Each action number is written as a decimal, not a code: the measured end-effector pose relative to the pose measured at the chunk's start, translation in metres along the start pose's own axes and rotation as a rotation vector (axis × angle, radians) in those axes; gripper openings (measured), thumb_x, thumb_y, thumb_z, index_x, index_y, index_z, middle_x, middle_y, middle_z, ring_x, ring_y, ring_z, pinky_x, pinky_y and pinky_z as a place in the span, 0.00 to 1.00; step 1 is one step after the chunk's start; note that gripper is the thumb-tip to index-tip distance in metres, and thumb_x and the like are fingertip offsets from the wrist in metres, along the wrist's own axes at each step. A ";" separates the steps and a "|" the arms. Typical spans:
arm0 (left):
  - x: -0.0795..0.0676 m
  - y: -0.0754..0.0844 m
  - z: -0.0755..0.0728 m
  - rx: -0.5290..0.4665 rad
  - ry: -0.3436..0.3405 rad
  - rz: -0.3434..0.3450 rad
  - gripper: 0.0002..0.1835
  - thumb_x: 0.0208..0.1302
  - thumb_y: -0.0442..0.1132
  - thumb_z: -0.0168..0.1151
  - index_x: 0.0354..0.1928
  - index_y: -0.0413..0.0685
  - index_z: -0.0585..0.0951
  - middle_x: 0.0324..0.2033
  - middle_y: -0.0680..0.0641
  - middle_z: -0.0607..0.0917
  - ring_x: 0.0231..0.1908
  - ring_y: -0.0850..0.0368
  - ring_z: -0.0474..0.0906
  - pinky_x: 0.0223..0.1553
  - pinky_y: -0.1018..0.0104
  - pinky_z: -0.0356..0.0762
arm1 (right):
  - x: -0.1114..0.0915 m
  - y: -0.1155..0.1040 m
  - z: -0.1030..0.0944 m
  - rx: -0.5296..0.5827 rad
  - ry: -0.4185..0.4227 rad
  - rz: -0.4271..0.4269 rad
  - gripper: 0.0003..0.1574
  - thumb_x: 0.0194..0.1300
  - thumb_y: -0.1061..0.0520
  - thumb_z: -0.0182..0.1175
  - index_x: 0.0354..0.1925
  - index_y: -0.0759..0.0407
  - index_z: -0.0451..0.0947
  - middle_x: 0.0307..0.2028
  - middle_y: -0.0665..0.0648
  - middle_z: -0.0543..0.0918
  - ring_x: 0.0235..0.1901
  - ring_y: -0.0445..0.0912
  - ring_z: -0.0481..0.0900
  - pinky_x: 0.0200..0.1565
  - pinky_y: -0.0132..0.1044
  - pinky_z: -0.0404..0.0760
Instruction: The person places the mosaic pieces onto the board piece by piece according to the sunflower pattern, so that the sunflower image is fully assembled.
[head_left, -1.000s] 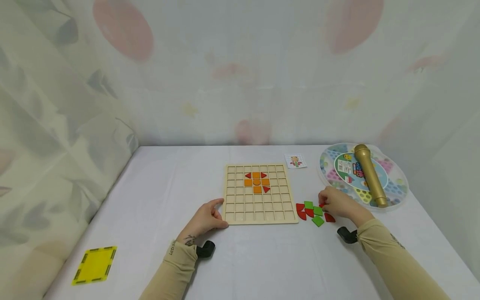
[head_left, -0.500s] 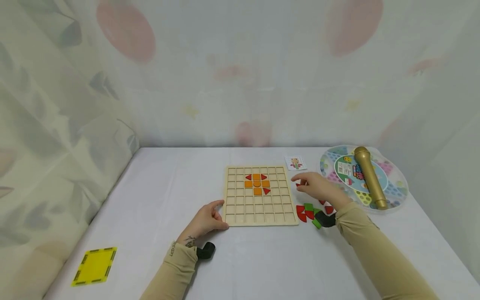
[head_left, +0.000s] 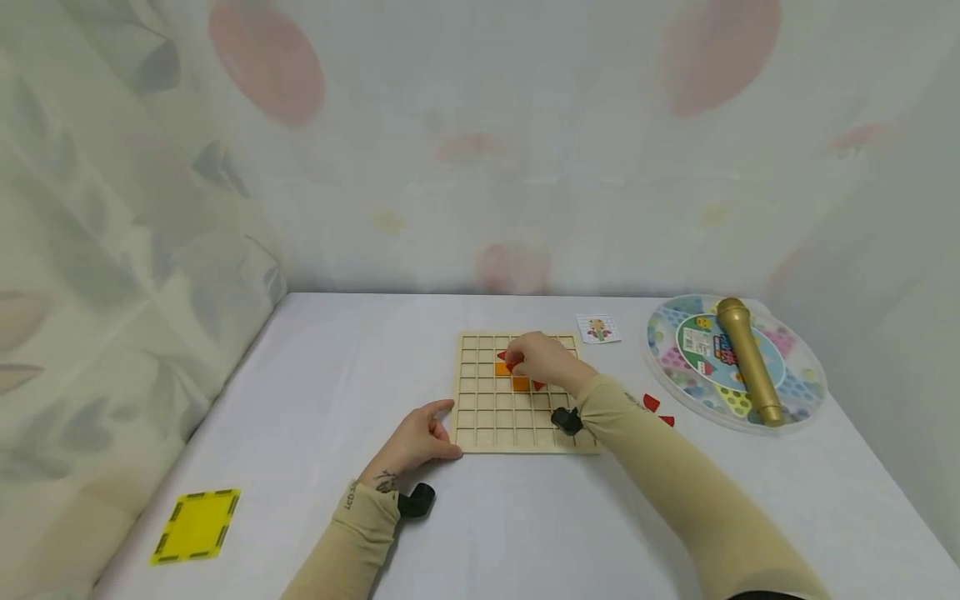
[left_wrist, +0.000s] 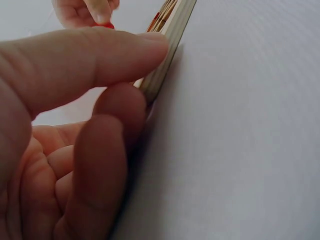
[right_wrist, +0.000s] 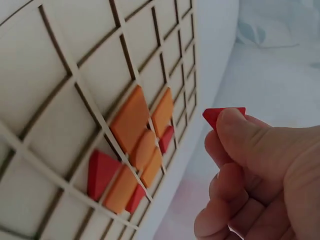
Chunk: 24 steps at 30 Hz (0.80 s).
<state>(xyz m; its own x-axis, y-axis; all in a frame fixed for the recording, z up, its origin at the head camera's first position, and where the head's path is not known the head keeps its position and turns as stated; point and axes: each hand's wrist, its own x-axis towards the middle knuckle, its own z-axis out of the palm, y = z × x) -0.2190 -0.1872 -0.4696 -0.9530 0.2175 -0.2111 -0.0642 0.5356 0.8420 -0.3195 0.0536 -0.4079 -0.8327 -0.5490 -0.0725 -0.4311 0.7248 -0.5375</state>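
Note:
A wooden grid board [head_left: 480, 417] lies on the white table. My left hand [head_left: 408, 437] holds its near-left corner, thumb along the near edge and a finger on the left side. Above the board's upper part, my right hand [head_left: 546, 360] pinches a red triangle piece [right_wrist: 220, 115] between thumb and finger. In the right wrist view that piece is clear of the board. Orange squares [right_wrist: 131, 120], an orange round piece [right_wrist: 144, 149] and red triangles [right_wrist: 102, 172] sit in the grid. The hand covers part of them in the head view.
Loose red pieces [head_left: 651, 402] lie right of the board, partly behind the right sleeve. A small picture card [head_left: 598, 329] is at the back. A gold microphone [head_left: 750, 367] rests on a round patterned case [head_left: 697, 312]. A yellow square panel [head_left: 197, 525] lies front left.
My right hand has moved left from the loose pieces to over the board, carrying a red triangle piece. Its forearm now hides the green pieces. My left hand stays at the corner.

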 end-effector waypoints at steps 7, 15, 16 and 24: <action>0.000 -0.001 0.000 -0.008 -0.004 0.013 0.47 0.41 0.32 0.74 0.66 0.42 0.63 0.18 0.50 0.77 0.18 0.61 0.69 0.21 0.68 0.67 | 0.017 -0.001 0.019 -0.144 -0.064 -0.021 0.07 0.57 0.65 0.62 0.30 0.53 0.82 0.35 0.50 0.81 0.30 0.42 0.74 0.34 0.34 0.74; 0.001 -0.001 0.001 -0.001 -0.001 0.014 0.47 0.40 0.33 0.74 0.66 0.42 0.63 0.18 0.50 0.77 0.18 0.61 0.69 0.21 0.68 0.67 | 0.017 -0.004 0.023 -0.187 -0.089 -0.028 0.07 0.57 0.64 0.62 0.28 0.52 0.81 0.31 0.48 0.80 0.34 0.42 0.74 0.43 0.38 0.74; 0.001 -0.001 0.001 -0.001 -0.001 0.013 0.47 0.40 0.33 0.74 0.66 0.42 0.63 0.18 0.50 0.77 0.18 0.61 0.69 0.21 0.69 0.67 | 0.017 -0.004 0.022 -0.186 -0.084 -0.024 0.07 0.57 0.64 0.62 0.28 0.52 0.81 0.31 0.48 0.80 0.34 0.42 0.74 0.42 0.38 0.74; 0.000 0.000 0.002 -0.003 -0.001 0.003 0.47 0.40 0.32 0.74 0.66 0.42 0.62 0.18 0.50 0.77 0.17 0.62 0.69 0.20 0.69 0.66 | 0.017 -0.003 0.025 -0.225 -0.068 0.002 0.05 0.60 0.59 0.60 0.30 0.52 0.82 0.31 0.48 0.81 0.31 0.41 0.74 0.38 0.36 0.74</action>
<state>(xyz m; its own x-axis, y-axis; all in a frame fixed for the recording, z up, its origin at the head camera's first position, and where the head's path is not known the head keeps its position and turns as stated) -0.2189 -0.1859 -0.4704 -0.9527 0.2200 -0.2094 -0.0626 0.5324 0.8442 -0.3233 0.0315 -0.4288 -0.8114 -0.5690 -0.1336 -0.5028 0.7961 -0.3368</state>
